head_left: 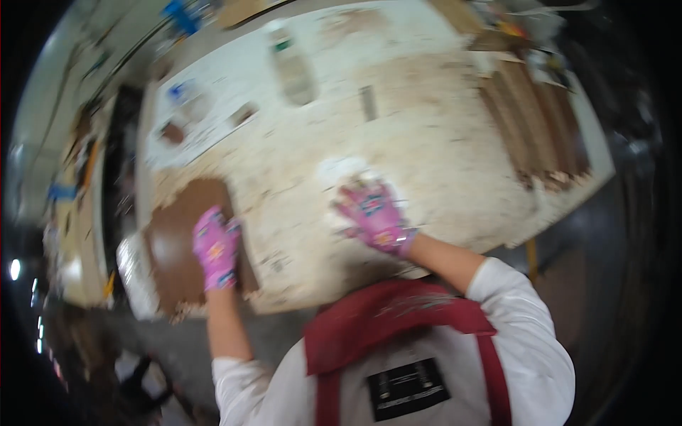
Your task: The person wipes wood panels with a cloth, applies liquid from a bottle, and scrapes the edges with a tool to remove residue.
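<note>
Right hand in a pink floral-print glove (375,216): fingers spread, nothing clasped that I can see, palm down over a blurry white patch (342,168) on the worktop. From my end I can't tell if that's cloth, paper or powder, or whether the palm is pressing. Left hand in a matching pink floral glove (215,245): over the flat brown sheets with ragged ends (174,245), thumb out to the right. I can't tell if it's pinching an edge or just resting.

Those sheets sit at the table's near-left, beside a shiny silvery wrapped bundle (136,277). Further out on the pale, stained tabletop (440,156): a flat grey strip (368,103), a clear bottle with a green label (293,71), and long brown slats in a bunch (529,121) at right.

Risks I'd flag: the sheets reach the near edge, so a pull toward the body could tip them off; ragged ends could snag the glove or chip if dragged. If the white stuff is loose, a wiping palm could smear it.
</note>
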